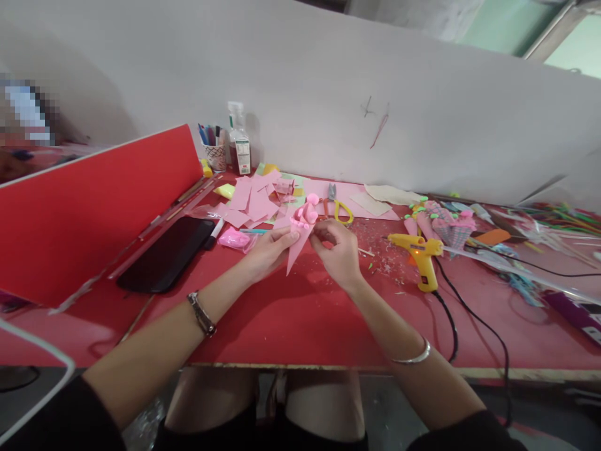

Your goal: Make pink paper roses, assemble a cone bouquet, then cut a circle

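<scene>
A pink paper cone [297, 245] points downward above the middle of the red table, with pink clay-like balls and curls [307, 210] at its wide top. My left hand [272, 252] is closed on the cone's left side, thumb in front. Close against the right side of the cone is my right hand [338, 250], its fingers bent together near the top edge; whether anything small is pinched there is hidden. Yellow-handled scissors [344, 213] lie just behind my right hand. To its right, a yellow glue gun [421, 257] rests on the table with an orange light on.
Pink paper pieces [253, 202] lie behind my hands. At left are a black phone [166, 254], a marker [215, 233] and a red board [103, 207]. A bottle [240, 141] and pen cup [215, 153] stand by the wall. Finished-looking cones [446, 225] and cords [498, 332] lie right.
</scene>
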Available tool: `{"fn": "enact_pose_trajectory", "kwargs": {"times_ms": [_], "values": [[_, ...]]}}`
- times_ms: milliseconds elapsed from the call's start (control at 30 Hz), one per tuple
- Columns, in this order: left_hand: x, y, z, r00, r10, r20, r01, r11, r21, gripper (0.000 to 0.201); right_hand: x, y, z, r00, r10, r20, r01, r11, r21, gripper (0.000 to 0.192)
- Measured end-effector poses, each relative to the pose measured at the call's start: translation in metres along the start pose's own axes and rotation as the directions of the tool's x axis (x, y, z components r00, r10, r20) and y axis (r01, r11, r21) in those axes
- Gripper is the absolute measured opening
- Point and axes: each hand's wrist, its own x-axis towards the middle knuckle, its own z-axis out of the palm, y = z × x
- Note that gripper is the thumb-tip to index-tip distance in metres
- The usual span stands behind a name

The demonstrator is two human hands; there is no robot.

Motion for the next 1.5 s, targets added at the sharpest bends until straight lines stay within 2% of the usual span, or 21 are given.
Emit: {"fn": "enact_pose_trajectory", "kwargs": {"times_ms": [133,233,333,567,767,867,1000,1367,1500], "values": [[0.000,0.002,0.000,0.999,-0.015,-0.033,0.015,1.000,-0.010,0.016,0.000,-0.002,0.001,0.999,0.043,-0.002,-0.043,0.997,0.064,0.008],[-0.001,0.001,0.000,0.998,-0.045,-0.052,0.045,0.999,-0.011,0.014,0.004,0.000,0.000,0.982,0.174,-0.069,-0.156,0.966,0.204,0.004],[-0.001,0.000,0.000,0.995,-0.056,-0.083,0.055,0.998,-0.011,0.012,0.009,0.005,-0.004,0.941,0.303,-0.152,-0.242,0.914,0.324,0.003],[0.001,-0.002,-0.002,0.995,-0.017,-0.096,0.015,1.000,-0.022,0.015,0.007,0.007,-0.002,0.911,0.408,-0.057,-0.339,0.823,0.456,0.011],[0.001,-0.002,-0.003,0.996,-0.017,-0.092,0.017,1.000,0.002,0.014,0.007,0.004,-0.001,0.906,0.418,-0.069,-0.344,0.820,0.457,0.008],[0.002,-0.003,-0.004,0.994,-0.015,-0.104,0.017,1.000,0.015,0.011,0.007,0.005,-0.001,0.904,0.418,-0.084,-0.343,0.831,0.438,0.013],[0.002,-0.004,-0.005,0.994,-0.009,-0.110,0.012,1.000,0.027,0.010,0.007,0.008,-0.001,0.902,0.428,-0.050,-0.359,0.810,0.464,0.018],[0.000,-0.001,-0.001,0.993,-0.026,-0.111,0.029,0.999,0.025,0.013,0.007,0.007,-0.002,0.887,0.454,-0.085,-0.383,0.825,0.415,0.006],[0.001,-0.002,-0.002,0.997,-0.021,-0.079,0.022,1.000,0.016,0.016,0.007,0.009,-0.002,0.896,0.442,-0.040,-0.380,0.811,0.445,0.012]]}}
